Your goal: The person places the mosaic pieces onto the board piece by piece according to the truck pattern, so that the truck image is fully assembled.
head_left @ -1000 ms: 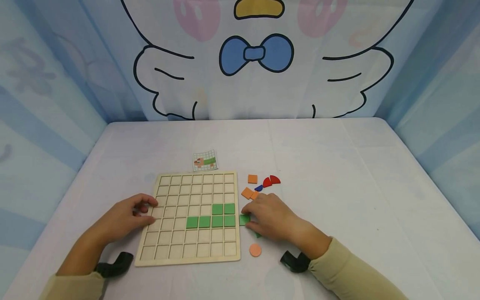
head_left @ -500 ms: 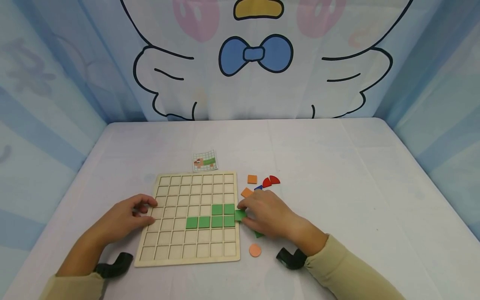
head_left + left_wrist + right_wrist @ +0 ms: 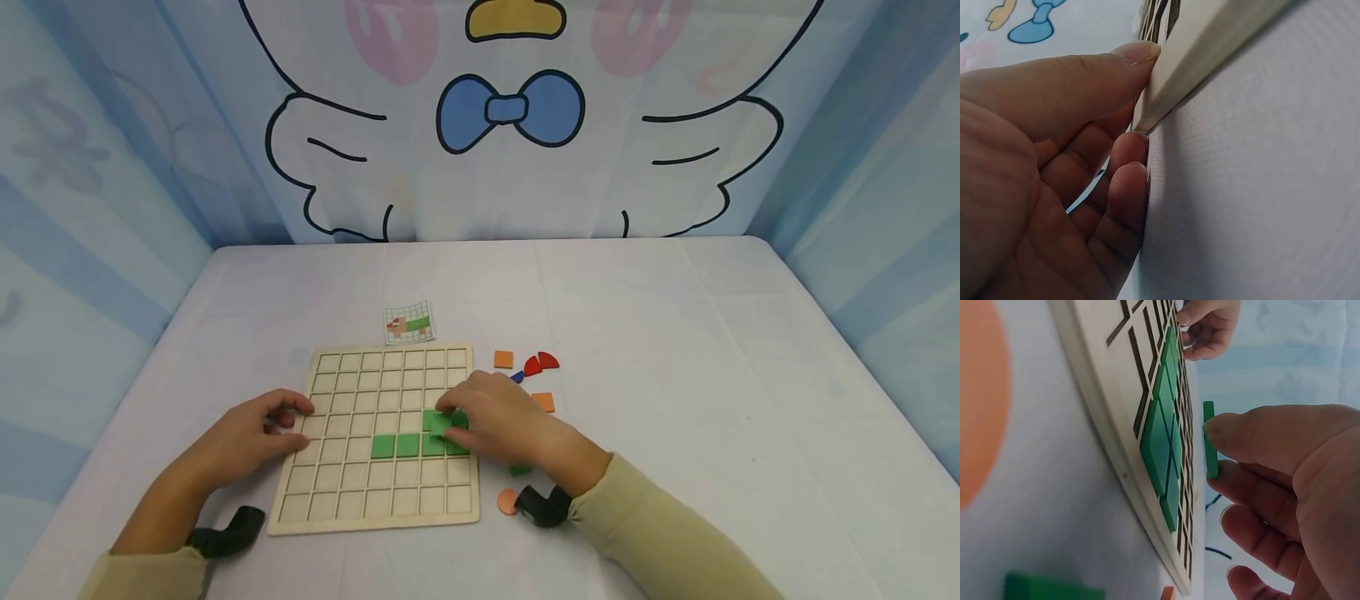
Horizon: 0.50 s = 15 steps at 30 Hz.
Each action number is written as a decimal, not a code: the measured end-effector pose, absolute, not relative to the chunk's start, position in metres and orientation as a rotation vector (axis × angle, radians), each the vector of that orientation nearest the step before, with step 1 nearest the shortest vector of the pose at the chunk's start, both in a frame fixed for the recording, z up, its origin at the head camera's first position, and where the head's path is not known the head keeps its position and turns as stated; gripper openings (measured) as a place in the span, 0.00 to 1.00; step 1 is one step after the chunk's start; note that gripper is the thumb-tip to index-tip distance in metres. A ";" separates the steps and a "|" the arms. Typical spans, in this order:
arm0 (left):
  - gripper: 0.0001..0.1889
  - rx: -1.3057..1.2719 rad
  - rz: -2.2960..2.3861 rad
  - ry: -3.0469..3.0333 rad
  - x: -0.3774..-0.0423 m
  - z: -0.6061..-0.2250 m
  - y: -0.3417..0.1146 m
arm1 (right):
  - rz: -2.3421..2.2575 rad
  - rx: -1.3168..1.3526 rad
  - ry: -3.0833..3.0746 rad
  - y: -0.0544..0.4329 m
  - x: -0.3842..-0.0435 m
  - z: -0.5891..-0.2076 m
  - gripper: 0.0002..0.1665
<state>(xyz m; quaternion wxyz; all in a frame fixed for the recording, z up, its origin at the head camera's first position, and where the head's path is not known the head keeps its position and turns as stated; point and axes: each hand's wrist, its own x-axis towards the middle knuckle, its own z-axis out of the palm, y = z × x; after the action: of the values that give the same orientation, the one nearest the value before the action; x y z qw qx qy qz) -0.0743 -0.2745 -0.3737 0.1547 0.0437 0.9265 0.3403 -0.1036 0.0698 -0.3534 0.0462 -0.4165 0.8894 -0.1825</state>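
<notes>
- The step in hand looks like adding a green tile (image 3: 440, 425) to the board (image 3: 294, 504): the right hand (image 3: 501, 415) pinches it between thumb and finger, above the set tiles (image 3: 395, 446).
- The next move seems to call for squaring the tile over a bare cell and lowering it flat (the card (image 3: 408, 323) may tell which, though its print is small).
- The left hand (image 3: 251, 429), loosely bent with thumb and fingers apart, touches the board's left edge without pinching.
- From the head view, the tile seems to lie on the set tiles; the right wrist view shows it edge-on, apart from them.
- Only the head view shows the card and red pieces (image 3: 540, 363).
</notes>
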 end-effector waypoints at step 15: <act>0.22 0.125 0.991 2.652 -0.074 -0.375 -0.275 | -0.420 -1.229 2.714 0.039 -0.115 -0.359 0.18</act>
<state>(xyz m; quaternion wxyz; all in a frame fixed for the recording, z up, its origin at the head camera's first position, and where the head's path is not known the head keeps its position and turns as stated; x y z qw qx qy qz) -0.0739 -0.2750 -0.3746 0.1530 0.0434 0.9248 0.3457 -0.1149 0.0393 -0.3586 0.0661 -0.4076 0.9001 -0.1392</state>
